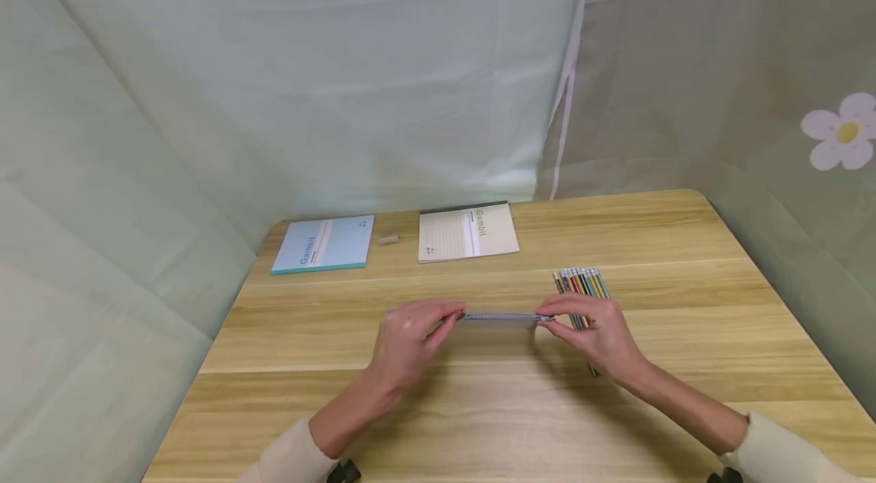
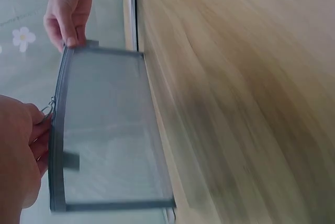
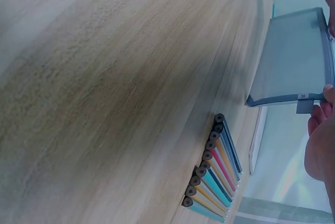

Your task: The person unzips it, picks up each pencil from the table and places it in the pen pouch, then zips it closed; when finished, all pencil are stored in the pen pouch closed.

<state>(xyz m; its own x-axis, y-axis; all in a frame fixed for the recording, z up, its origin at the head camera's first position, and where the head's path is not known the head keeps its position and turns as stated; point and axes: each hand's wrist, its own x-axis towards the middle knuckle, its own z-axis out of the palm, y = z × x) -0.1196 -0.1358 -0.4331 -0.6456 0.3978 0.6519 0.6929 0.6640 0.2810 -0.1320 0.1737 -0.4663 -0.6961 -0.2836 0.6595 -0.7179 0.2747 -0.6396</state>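
Observation:
A see-through zip pouch [image 2: 110, 124] with grey edging hangs upright above the table, its zipped edge on top; in the head view it shows only as a thin strip [image 1: 499, 316]. My left hand [image 1: 411, 335] pinches the zipped edge near a small metal zip pull [image 2: 48, 108]. At the pouch's other end, my right hand [image 1: 598, 331] pinches the corner beside a short grey tab [image 3: 304, 107]. The pouch looks flat, with nothing visible inside. Below and beyond the right hand lies a row of pencils [image 3: 214, 166], partly covered by that hand in the head view.
A blue notebook [image 1: 325, 243] lies at the table's far left. To its right are a small brownish block [image 1: 388, 239], too small to identify, and a cream notebook [image 1: 468, 233]. Fabric curtains [image 1: 411, 87] surround the wooden table [image 1: 308, 346] at the back and sides.

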